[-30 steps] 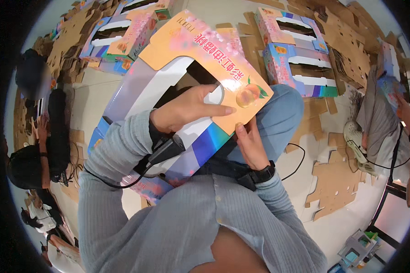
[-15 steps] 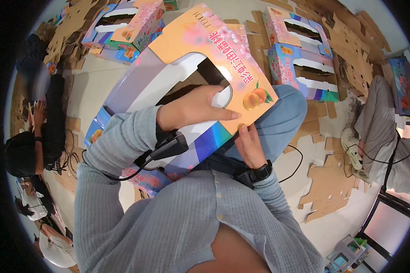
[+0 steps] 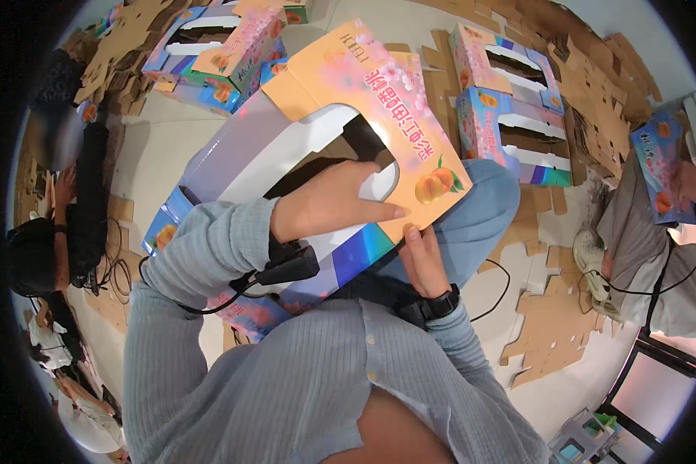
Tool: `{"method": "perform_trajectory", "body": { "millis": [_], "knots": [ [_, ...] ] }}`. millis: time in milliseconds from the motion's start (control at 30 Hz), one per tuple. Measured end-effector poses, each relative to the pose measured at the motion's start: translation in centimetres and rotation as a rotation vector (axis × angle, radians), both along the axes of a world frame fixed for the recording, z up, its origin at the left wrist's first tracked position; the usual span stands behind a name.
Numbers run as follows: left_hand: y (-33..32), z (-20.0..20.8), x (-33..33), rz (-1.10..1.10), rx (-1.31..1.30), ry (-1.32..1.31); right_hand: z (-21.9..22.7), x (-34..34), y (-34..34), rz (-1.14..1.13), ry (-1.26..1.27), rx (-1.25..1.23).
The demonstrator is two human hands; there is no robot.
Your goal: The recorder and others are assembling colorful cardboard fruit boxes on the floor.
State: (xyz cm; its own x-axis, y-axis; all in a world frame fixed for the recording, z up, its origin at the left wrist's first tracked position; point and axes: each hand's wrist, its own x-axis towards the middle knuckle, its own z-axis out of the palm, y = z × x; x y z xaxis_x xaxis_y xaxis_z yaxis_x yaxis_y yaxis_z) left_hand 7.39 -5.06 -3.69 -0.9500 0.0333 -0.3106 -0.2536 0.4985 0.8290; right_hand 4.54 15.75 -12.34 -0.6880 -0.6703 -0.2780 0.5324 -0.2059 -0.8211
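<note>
A printed cardboard fruit box point(image 3: 410, 116), orange, pink and purple with peach pictures, lies tilted across my lap. Its top has a large cut-out window with white inner edges. My left hand point(image 3: 332, 203) reaches over this window, thumb and forefinger spread on the orange end panel, the other fingers partly hidden at the opening. At the near right corner, below the pictured peaches, my right hand point(image 3: 424, 263) grips the panel's edge, thumb on top and fingers mostly hidden underneath.
Similar boxes stand stacked at the far left point(image 3: 216, 46) and far right point(image 3: 510, 131). Flattened brown cardboard point(image 3: 553, 332) lies on the floor. A person at right holds a printed box point(image 3: 661, 166); another person's hand point(image 3: 66, 184) shows at left. A black cable point(image 3: 496, 298) curves beside my knee.
The box's orange end sits slightly lower in the picture, with both hands keeping their places on it. At right, the other person's box has come further into view.
</note>
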Motion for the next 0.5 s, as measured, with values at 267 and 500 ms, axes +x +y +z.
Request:
{"method": "perform_trajectory", "body": {
  "millis": [267, 500],
  "knots": [
    [0.0, -0.5, 0.0, -0.013, 0.17, -0.1, -0.3, 0.3, 0.3, 0.01, -0.023, 0.026],
    [0.0, 0.0, 0.6, -0.022, 0.602, -0.283, -0.9, 0.4, 1.2, 0.095, 0.134, 0.124]
  ]
}}
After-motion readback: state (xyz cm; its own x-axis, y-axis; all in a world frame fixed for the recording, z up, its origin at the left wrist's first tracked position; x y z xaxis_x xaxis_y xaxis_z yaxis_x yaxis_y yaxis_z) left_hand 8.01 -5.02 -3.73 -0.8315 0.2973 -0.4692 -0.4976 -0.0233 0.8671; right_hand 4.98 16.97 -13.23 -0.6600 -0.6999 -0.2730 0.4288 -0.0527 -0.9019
